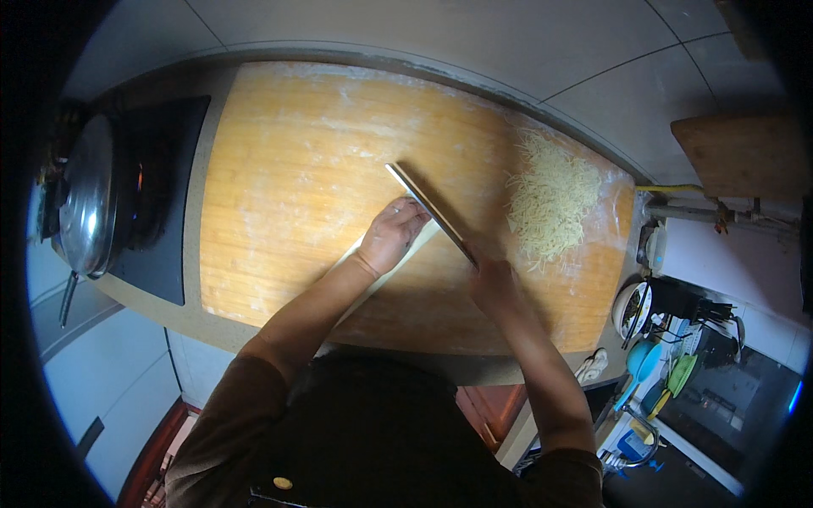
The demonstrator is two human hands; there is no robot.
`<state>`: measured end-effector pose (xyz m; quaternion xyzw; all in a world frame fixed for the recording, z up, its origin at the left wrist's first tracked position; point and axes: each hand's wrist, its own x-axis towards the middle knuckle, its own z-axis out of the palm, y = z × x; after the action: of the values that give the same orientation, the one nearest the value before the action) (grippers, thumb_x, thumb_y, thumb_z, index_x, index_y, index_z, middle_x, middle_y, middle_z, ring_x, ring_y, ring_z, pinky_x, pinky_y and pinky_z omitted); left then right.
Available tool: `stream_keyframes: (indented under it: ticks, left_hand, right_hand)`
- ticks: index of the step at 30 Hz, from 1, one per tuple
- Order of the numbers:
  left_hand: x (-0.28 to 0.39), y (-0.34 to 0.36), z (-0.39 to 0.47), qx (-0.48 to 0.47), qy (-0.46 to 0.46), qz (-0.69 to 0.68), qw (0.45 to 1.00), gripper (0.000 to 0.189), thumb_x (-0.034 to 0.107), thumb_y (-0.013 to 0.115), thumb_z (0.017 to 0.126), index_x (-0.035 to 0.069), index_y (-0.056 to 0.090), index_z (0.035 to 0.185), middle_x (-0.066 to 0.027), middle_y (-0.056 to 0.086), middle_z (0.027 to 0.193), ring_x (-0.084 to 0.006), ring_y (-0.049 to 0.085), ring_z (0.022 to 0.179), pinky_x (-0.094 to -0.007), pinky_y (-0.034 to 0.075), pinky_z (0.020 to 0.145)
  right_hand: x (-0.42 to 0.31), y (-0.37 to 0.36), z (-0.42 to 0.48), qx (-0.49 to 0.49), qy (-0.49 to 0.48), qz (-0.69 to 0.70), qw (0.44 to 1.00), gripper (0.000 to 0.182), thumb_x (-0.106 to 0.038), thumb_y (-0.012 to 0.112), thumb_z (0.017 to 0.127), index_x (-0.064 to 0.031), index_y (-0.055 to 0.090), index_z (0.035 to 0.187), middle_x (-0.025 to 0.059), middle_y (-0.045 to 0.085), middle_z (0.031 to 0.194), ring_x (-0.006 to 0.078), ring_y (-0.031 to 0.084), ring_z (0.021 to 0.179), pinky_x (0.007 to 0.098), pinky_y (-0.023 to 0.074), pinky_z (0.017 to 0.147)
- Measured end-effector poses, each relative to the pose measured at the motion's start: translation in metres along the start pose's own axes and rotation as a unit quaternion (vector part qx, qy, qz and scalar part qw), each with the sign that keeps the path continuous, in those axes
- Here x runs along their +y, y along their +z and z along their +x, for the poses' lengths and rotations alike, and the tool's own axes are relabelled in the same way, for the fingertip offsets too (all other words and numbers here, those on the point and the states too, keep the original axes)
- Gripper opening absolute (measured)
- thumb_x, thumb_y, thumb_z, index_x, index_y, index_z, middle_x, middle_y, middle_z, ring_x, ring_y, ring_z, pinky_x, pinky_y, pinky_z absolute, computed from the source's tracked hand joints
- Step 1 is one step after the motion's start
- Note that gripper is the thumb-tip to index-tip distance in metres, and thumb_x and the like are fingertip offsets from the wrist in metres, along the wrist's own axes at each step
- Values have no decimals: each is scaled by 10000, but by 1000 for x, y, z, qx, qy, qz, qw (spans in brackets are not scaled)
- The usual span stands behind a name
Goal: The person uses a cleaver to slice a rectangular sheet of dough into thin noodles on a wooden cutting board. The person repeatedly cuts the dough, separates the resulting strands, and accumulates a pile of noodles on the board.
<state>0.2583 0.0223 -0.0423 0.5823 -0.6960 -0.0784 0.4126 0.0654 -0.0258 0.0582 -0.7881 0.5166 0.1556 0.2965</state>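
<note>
On a large floured wooden board (286, 165) lies a long strip of folded dough (406, 254), running from near the board's front edge up to the blade. My left hand (395, 230) presses on the dough with bent fingertips beside the flat of the knife. Gripped in my right hand (495, 279) is a broad kitchen knife (432, 213), seen nearly along its spine, its blade across the far end of the strip. The dough under the blade is hidden. A heap of thin cut noodles (556, 197) rests on the board to the right.
At the left, a lidded metal pan (92, 197) sits on a lit stove (162, 203). To the right are a bowl of dark food (633, 309) with chopsticks, a crumpled cloth (592, 366) and a sink tap (648, 438). A tiled wall (406, 38) bounds the board's far side.
</note>
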Motion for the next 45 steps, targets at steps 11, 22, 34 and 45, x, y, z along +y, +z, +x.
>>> stream_keyframes:
  ticks: [11, 22, 34, 45]
  left_hand:
    - [2, -3, -1, 15, -8, -22, 1000, 87, -11, 628, 730, -2, 661, 810, -108, 633, 920, -280, 600, 928, -360, 501, 812]
    - [-2, 3, -14, -11, -25, -9, 1000, 97, -19, 615, 733, -3, 665, 814, -108, 633, 909, -286, 593, 944, -353, 506, 812]
    - [-1, -2, -13, 1, -25, -23, 999, 62, -29, 661, 671, 11, 631, 708, -112, 611, 869, -293, 596, 877, -361, 504, 747]
    - [-2, -1, -20, -23, -19, -13, 999, 90, 4, 637, 730, 3, 661, 817, -111, 626, 895, -290, 602, 889, -362, 510, 785]
  right_hand:
    - [-10, -2, -3, 8, -17, -28, 999, 443, -95, 445, 861, -134, 519, 1295, 298, 623, 947, 469, 606, 899, 550, 472, 842]
    - [-17, -6, -6, 23, -36, -11, 999, 452, -49, 446, 832, -123, 539, 1268, 286, 630, 960, 465, 604, 905, 531, 480, 833]
    - [-27, -3, -1, 7, -53, -20, 998, 482, -45, 431, 843, -134, 509, 1310, 281, 624, 1001, 450, 592, 999, 543, 444, 880]
    - [-25, 11, 10, 80, -107, 49, 990, 358, -44, 415, 870, -45, 523, 1211, 280, 602, 1061, 451, 571, 1014, 533, 432, 884]
